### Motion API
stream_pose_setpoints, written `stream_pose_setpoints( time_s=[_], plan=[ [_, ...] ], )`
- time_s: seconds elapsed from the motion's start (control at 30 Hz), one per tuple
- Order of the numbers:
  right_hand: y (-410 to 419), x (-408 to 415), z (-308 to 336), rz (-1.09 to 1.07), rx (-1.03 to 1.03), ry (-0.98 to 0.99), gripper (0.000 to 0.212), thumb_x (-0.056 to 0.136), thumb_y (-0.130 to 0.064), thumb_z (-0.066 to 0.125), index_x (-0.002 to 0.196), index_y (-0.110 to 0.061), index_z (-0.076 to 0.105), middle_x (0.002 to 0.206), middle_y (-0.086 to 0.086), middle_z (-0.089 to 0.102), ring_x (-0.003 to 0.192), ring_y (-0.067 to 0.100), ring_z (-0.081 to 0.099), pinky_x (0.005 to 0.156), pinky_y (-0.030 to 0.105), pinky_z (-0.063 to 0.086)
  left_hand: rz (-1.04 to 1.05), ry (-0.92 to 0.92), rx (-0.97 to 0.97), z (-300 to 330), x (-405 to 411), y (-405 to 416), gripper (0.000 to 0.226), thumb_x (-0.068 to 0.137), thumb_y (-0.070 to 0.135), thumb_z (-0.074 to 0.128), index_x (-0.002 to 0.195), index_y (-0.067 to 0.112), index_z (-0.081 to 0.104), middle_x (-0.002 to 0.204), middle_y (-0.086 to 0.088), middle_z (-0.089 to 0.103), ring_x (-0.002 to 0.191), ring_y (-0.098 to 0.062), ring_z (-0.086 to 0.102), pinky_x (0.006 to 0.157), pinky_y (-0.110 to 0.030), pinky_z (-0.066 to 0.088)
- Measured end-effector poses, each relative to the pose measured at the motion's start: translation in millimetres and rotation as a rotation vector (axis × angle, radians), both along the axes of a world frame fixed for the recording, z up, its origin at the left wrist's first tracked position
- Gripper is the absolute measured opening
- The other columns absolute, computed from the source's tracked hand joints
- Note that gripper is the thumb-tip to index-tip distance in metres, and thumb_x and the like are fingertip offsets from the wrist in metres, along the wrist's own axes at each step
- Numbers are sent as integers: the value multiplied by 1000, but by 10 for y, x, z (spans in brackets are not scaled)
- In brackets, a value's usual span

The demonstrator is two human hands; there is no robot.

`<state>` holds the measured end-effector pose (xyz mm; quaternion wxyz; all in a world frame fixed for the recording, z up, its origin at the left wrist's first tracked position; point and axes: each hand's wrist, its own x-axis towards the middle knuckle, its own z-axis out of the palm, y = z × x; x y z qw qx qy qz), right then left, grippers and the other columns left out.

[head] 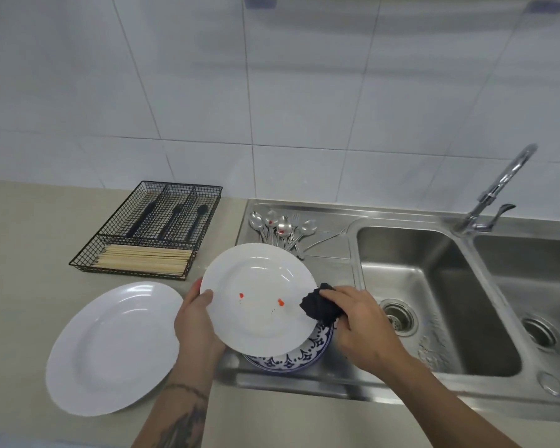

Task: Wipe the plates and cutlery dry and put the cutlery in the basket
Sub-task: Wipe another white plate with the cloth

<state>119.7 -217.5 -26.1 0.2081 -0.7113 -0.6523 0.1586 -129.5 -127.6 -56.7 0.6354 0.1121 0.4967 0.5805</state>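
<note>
**Spotted plate held over the drainboard, cloth at its rim**

Two bare forearms reach in from the bottom edge, the left one tattooed. Left hand grips the near-left rim of a white plate, thumb lying on the upper face and fingers hidden beneath. Right hand is clenched around a bunched dark cloth, which touches the right rim of that same plate. Small red spots mark the middle of the plate's face.

Directly under the held plate lies a blue-patterned plate, resting on the steel drainboard of the sink; only its near edge shows. Left of the held plate, a second white plate sits flat on the beige counter. Beyond the held plate, a cluster of metal spoons with at least one fork lies on the drainboard, their handles running under the plate's far rim; a few spoon bowls carry red spots.

Beyond and to the left of the held plate stands a black wire basket on the counter. Its far compartments hold black-handled utensils, and its near compartment holds a bundle of pale chopsticks. Right of the held plate are two sink basins and, further back, a chrome faucet against the white tiled wall.
</note>
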Motion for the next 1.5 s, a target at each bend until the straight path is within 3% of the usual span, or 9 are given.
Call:
stream_pose_setpoints(
  time_s=[0.2, 0.27, 0.43, 0.53, 0.63, 0.8, 0.93, 1.13, 1.5],
  plan=[
    [69, -90, 74, -74, 105, 0, 56, 86, -5, 51, 138, -26, 53, 137, -12, 49, 121, 11, 39, 106, 34, 39, -101, 47, 118, 303, 206, 254, 44, 95, 0, 46, 115, 31, 70, 129, -3, 65, 119, -32, 61, 102, -57, 46],
    [67, -51, 108, -115, 142, -30, 57, 83, -5, 53, 137, -22, 54, 139, -8, 50, 124, 15, 39, 107, 38, 39, -134, 96, 178, 437, 393, 319, 48, 99, -2, 43, 127, 31, 63, 129, 7, 62, 122, -27, 59, 102, -50, 48],
    [8, 271, 119, -209, 235, -146, 64, 64, 5, 67, 124, -14, 64, 132, 4, 59, 120, 27, 51, 99, 43, 49, -184, 266, 281, 722, 1049, 340, 52, 102, -1, 36, 132, 35, 60, 113, 24, 61, 102, -8, 63, 63, -20, 55],
    [-75, 484, 81, -205, 203, -184, 64, 67, 3, 69, 128, -18, 62, 136, 3, 57, 130, 25, 48, 109, 38, 39, -189, 376, 355, 766, 1500, 319, 52, 103, 4, 37, 128, 41, 62, 127, 16, 62, 111, -14, 63, 80, -27, 58],
    [-165, 738, 4, -199, 197, -117, 64, 71, 1, 62, 133, -18, 58, 142, 4, 52, 137, 23, 42, 113, 37, 32, -213, 468, 413, 773, 1993, 250, 55, 103, 8, 36, 115, 54, 64, 137, 14, 57, 125, -27, 56, 104, -47, 50],
    [-306, 1225, -73, -166, 118, 23, 67, 81, 0, 49, 145, -19, 43, 153, -1, 36, 145, 16, 26, 118, 30, 24, -170, 599, 463, 688, 2704, 113, 55, 101, 2, 34, 122, 43, 65, 142, 18, 52, 135, -14, 47, 115, -41, 38],
    [-413, 1478, -89, -163, 119, 161, 64, 78, 1, 42, 139, -17, 49, 144, -2, 44, 137, 16, 34, 110, 37, 37, -146, 710, 503, 667, 3092, -23, 52, 101, -4, 32, 135, 24, 60, 146, 10, 51, 138, -10, 43, 119, -30, 30],
    [-457, 1753, -259, -172, 38, 259, 68, 79, -2, 42, 143, -24, 45, 147, -4, 42, 134, 19, 41, 109, 36, 37, -183, 854, 622, 631, 3435, -127, 51, 100, -7, 32, 140, 16, 55, 149, 9, 48, 139, -4, 39, 112, -10, 27],
    [-363, 1896, -263, -112, 82, 415, 65, 71, 5, 42, 128, -24, 53, 118, -5, 57, 106, 20, 56, 88, 39, 52, -210, 999, 808, 712, 3653, -138, 50, 101, -7, 34, 142, 14, 54, 149, 10, 46, 138, 3, 37, 109, -5, 26]
  ],
)
